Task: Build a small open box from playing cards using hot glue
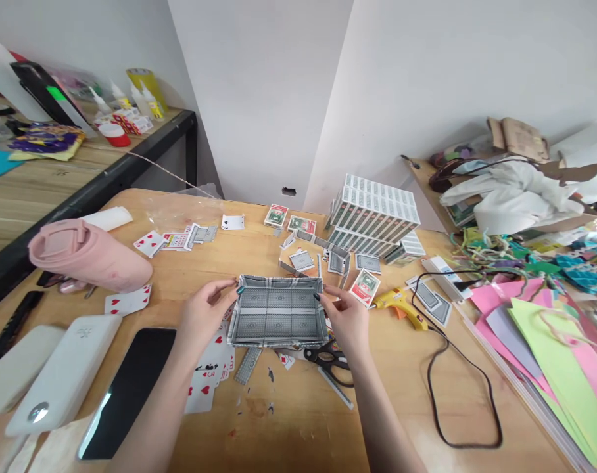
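Note:
A shallow rectangular tray made of playing cards [279,312], grey card backs showing inside, is held above the wooden table in the middle of the view. My left hand [210,305] pinches its left wall near the far corner. On the opposite side, my right hand [344,312] grips the right wall with thumb and fingers. Loose cards [214,368] lie partly beneath the tray at the left. Black scissors [331,358] rest by my right hand, partly covered. A yellow glue gun [402,307] lies farther right, its cord looping over the table.
Stacked card boxes [375,210] stand behind, beside a low frame of cards [342,253]. A pink tumbler [94,256], white power bank [66,371] and black phone [131,387] lie left. Coloured paper [549,348] lies right.

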### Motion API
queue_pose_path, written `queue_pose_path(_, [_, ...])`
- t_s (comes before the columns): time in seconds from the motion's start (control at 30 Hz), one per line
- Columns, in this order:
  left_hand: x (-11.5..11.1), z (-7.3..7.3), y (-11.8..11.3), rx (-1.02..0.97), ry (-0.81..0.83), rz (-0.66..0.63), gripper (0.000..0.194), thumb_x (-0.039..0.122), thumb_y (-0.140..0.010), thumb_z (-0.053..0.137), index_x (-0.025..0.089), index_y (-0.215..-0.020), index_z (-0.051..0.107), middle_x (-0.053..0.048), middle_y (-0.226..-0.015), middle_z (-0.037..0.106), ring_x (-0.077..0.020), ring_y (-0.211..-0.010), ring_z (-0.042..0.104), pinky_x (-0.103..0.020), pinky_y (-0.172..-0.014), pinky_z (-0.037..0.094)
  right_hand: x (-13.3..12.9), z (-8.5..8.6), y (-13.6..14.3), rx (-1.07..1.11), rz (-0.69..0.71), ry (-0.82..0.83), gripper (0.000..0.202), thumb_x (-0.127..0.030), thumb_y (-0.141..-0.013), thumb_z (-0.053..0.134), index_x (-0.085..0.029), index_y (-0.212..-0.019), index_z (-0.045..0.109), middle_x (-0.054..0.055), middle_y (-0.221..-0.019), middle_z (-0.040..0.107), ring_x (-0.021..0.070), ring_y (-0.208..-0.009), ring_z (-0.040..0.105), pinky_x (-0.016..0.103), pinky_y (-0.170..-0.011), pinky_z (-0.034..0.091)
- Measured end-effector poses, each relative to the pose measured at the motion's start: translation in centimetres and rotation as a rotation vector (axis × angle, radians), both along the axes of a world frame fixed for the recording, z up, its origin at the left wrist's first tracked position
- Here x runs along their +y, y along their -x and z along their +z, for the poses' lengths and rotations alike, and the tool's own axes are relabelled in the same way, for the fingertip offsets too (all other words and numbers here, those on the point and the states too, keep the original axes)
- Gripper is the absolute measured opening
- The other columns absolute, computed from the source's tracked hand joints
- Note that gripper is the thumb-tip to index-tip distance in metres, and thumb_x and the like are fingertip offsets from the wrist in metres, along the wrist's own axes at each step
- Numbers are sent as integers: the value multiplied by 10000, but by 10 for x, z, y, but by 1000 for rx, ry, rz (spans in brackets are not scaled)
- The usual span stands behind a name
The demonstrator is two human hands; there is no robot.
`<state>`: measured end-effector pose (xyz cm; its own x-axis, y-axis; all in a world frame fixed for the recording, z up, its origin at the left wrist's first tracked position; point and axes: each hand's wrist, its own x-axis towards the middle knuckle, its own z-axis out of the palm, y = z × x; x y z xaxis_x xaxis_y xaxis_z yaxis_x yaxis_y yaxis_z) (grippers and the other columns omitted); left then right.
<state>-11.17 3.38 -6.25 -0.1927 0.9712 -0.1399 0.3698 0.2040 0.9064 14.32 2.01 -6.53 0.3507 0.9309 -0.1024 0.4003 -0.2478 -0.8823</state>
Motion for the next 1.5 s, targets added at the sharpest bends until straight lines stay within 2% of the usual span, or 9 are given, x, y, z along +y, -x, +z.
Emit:
queue_pose_path(0.1, [-22, 12, -8, 415, -4, -17, 314, 472, -796, 561, 237, -949, 704, -84, -962, 737, -298, -898, 670, -406, -796, 491, -14, 6, 5, -140, 41, -30, 196, -367, -780, 615, -198, -798, 712, 77, -934, 729, 211, -774, 665, 335, -765, 496])
queue_pose_path(0.23, [-40, 22, -24, 832, -87, -119, 250, 344, -837, 497, 247, -968, 686, -70, -847, 739, -260, -689, 669, -321, -572, 452, -25, 7, 16, -457, 141, -93, 175, -231, -847, 497, -171, -833, 661, 118, -976, 690, 251, -875, 621, 379, -804, 467])
queue_pose_path(0.47, [-39, 37, -46, 1194, -74, -314, 343, 52, -805, 326, 168, -738, 641, -124, -690, 650, -267, -673, 633, -304, -517, 361, -22, 5, 29, -907, 249, -150, 295, 15, -779, 375, -207, -714, 558, 113, -818, 603, 261, -826, 522, 360, -715, 420])
queue_pose_path(1.0, [-27, 52, -61, 1203, 73, -505, 425, -72, -697, 282, 70, -796, 670, -214, -737, 656, -347, -726, 651, -365, -563, 415, -15, 12, 33, -987, 344, -77, 289, 61, -677, 425, -194, -702, 559, 117, -827, 583, 258, -832, 498, 354, -719, 429])
queue_pose_path(1.17, [-28, 53, -43, 1115, 24, -567, 252, 95, -841, 403, 119, -791, 648, -161, -765, 664, -332, -776, 658, -382, -623, 479, -17, 16, 28, -960, 385, -124, 210, -64, -852, 433, -194, -740, 555, 109, -820, 581, 264, -833, 512, 389, -757, 460])
queue_pose_path(1.23, [-33, 48, -30, 1027, -45, -574, 258, 356, -859, 519, 129, -846, 642, -144, -824, 672, -339, -825, 654, -418, -676, 505, -22, 21, 22, -888, 440, -147, 154, -248, -915, 467, -173, -825, 567, 126, -888, 586, 279, -887, 530, 422, -790, 479])
queue_pose_path(1.33, [-46, 32, -13, 902, -155, -562, 590, 542, -720, 650, 113, -1121, 584, -177, -1138, 635, -353, -1063, 599, -446, -828, 513, -31, 26, 10, -712, 559, -137, 417, -446, -834, 597, -123, -1092, 537, 168, -1122, 555, 315, -1069, 522, 462, -887, 486])
queue_pose_path(1.4, [-56, 19, -5, 845, -198, -519, 656, 498, -691, 689, 143, -1220, 533, -158, -1249, 591, -336, -1127, 573, -444, -894, 501, -37, 26, 3, -601, 622, -113, 606, -413, -764, 685, -143, -1254, 454, 161, -1261, 499, 314, -1177, 488, 464, -965, 463])
queue_pose_path(1.5, [-64, 2, 0, 770, -273, -394, 468, 380, -764, 647, 163, -1170, 567, -121, -1191, 634, -299, -1086, 604, -429, -912, 503, -41, 18, -4, -509, 596, -96, 597, -247, -758, 677, -193, -1301, 434, 131, -1337, 471, 286, -1224, 483, 451, -1020, 435])
